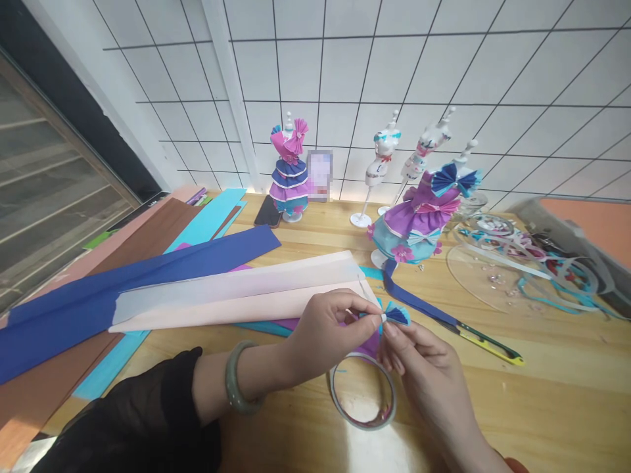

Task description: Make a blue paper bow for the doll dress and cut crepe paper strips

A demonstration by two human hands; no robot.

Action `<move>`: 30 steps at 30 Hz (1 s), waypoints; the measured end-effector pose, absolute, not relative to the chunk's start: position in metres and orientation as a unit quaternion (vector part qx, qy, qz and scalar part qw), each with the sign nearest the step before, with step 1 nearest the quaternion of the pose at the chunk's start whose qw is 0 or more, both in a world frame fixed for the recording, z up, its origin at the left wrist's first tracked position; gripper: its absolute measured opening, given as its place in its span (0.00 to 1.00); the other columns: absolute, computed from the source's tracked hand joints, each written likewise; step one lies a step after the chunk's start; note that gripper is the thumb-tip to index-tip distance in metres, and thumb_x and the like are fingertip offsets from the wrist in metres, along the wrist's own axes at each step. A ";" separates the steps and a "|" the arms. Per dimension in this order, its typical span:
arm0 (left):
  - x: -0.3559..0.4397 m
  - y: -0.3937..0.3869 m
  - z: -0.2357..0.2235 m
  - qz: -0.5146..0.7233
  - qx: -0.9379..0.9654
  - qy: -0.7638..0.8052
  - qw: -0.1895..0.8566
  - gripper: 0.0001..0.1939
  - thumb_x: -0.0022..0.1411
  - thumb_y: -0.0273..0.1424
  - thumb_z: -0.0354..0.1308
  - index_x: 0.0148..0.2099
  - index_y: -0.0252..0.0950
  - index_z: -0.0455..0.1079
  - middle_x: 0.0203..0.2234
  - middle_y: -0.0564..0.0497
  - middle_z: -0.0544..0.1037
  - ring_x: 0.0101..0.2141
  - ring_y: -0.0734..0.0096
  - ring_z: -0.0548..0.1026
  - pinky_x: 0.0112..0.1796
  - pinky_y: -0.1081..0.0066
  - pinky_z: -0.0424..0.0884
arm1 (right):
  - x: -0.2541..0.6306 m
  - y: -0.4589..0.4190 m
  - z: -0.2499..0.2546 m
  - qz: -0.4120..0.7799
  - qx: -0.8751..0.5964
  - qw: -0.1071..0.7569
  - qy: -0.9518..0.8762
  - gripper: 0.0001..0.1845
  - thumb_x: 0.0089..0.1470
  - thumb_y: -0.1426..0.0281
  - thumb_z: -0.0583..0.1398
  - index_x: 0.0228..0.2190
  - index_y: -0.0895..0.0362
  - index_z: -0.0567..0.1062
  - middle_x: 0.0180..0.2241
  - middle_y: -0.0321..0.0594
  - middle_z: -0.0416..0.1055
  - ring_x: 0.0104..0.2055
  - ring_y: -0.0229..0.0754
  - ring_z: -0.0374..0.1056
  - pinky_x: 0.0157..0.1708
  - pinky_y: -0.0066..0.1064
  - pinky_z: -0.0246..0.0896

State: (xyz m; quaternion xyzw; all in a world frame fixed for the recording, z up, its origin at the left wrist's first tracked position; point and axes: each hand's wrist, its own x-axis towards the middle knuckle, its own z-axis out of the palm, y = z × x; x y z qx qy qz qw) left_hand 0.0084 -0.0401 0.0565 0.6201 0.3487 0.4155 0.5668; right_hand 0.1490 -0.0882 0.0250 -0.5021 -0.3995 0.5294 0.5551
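A small blue pleated paper bow (397,314) with light blue edges is between my two hands. My left hand (320,332) pinches at the bow's middle, where a small white bit shows between thumb and fingertips; part of the bow is hidden behind these fingers. From below, my right hand (426,364) grips the bow between thumb and fingers. Just beneath the hands, a roll of tape (336,396) lies on the wooden table (557,407). Under my left hand are a pale pink paper sheet (246,303) and a piece of purple paper (369,347).
Blue paper (197,263) and brown paper (148,236) spread leftward. A yellow-and-black cutter (488,343) lies right, beside a dark blue strip (414,295). Behind stand a dressed mannequin (290,177), another in purple (419,217), and bare ones (382,157). Ribbons (542,256) lie right.
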 end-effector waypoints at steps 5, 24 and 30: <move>0.009 -0.039 0.057 0.405 0.579 0.332 0.625 0.07 0.54 0.28 0.57 0.32 0.28 0.72 0.29 0.46 0.74 0.31 0.70 0.72 0.34 0.71 0.69 | 0.149 -0.088 0.027 0.505 -0.521 0.545 -0.421 0.17 0.48 0.64 0.61 0.15 0.56 0.64 0.14 0.30 0.60 0.19 0.31 0.56 0.22 0.23 0.52; 0.008 -0.036 0.057 0.352 0.473 0.337 0.734 0.10 0.49 0.31 0.62 0.33 0.29 0.72 0.23 0.50 0.74 0.24 0.78 0.70 0.30 0.75 0.68 | 0.152 -0.088 0.035 0.448 -0.558 0.524 -0.462 0.11 0.48 0.63 0.61 0.20 0.55 0.70 0.14 0.30 0.62 0.17 0.30 0.55 0.18 0.22 0.51; 0.011 -0.039 0.052 0.368 0.523 0.352 0.683 0.12 0.47 0.31 0.64 0.34 0.29 0.72 0.31 0.45 0.76 0.33 0.68 0.73 0.37 0.68 0.69 | 0.152 -0.090 0.033 0.446 -0.558 0.525 -0.463 0.11 0.48 0.63 0.61 0.21 0.55 0.71 0.14 0.30 0.61 0.17 0.31 0.55 0.18 0.22 0.51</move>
